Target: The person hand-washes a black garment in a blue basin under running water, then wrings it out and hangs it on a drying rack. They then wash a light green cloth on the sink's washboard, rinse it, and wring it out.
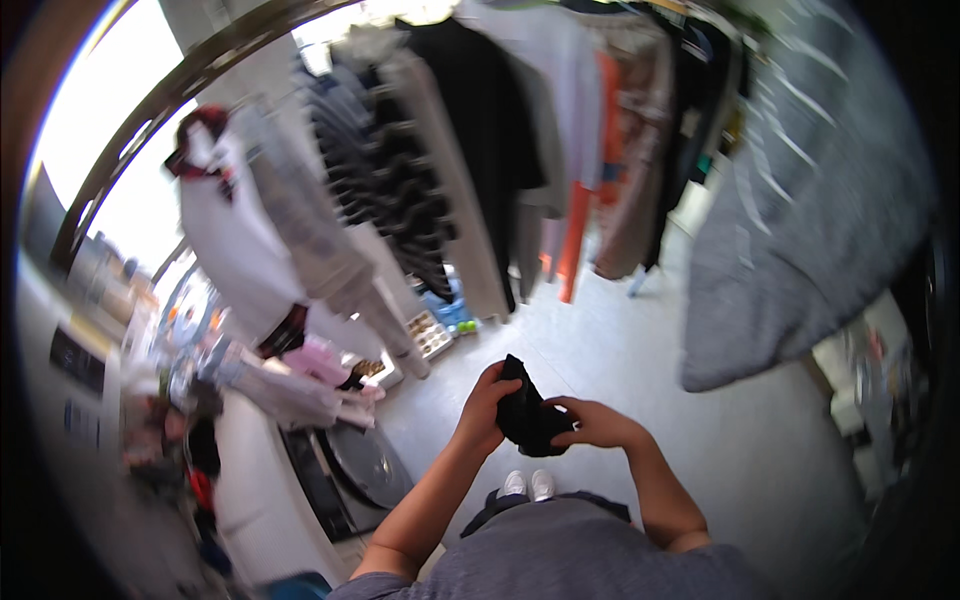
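Note:
A small black cloth item (525, 416), perhaps a sock, is held in front of my body above the floor. My left hand (484, 409) grips its upper left part, with the thumb laid across the front. At the lower right, my right hand (596, 424) pinches its edge between thumb and fingers. The cloth looks bunched or folded, and its exact shape cannot be made out. Below it, my white shoes (529, 484) stand on the pale floor (637, 390).
Ahead hang several garments, among them a black top (480, 105) and striped clothing (382, 165). A grey quilted cover (810, 247) hangs at right. To the left are a front-loading washing machine (364, 465), a white counter (262, 480) and a pink cloth (322, 360).

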`<state>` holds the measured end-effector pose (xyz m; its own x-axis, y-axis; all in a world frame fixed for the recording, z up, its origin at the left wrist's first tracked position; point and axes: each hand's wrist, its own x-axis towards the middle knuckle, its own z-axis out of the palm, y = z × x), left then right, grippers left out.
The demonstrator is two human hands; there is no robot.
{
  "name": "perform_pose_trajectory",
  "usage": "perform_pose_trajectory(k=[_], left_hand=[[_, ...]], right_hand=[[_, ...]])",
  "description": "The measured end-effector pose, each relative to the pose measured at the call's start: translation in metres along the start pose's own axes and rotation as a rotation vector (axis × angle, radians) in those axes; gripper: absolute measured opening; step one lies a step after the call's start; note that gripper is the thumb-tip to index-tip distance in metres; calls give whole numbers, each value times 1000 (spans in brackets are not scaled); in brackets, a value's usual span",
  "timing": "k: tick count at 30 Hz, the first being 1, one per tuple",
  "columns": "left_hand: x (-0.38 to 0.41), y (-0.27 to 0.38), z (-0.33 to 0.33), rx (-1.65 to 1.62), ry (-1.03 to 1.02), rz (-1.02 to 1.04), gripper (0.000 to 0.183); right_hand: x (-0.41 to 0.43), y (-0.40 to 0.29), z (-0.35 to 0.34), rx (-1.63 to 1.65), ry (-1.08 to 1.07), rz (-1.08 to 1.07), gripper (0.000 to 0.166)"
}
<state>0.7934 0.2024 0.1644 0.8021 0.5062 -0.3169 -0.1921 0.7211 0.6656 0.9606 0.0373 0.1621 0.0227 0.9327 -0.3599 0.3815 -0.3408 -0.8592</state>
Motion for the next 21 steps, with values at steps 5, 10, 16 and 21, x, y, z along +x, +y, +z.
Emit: perform_pose_trajectory(k=[5,10,16,21], left_hand=[[33,-38,84,50,-165,-127,37],[69,-77,160,116,-259,-201,44],[130,-155,268,156,-355,-163,44],[206,-233,371,158,-428,-82,40]], right_hand=[[-76,14,-30,-58,147,117,72],[-158,94,-60,273,349,134,48],[-244,205,-97,646,605,92,32],[-328,278,-164,708,800,222,27]])
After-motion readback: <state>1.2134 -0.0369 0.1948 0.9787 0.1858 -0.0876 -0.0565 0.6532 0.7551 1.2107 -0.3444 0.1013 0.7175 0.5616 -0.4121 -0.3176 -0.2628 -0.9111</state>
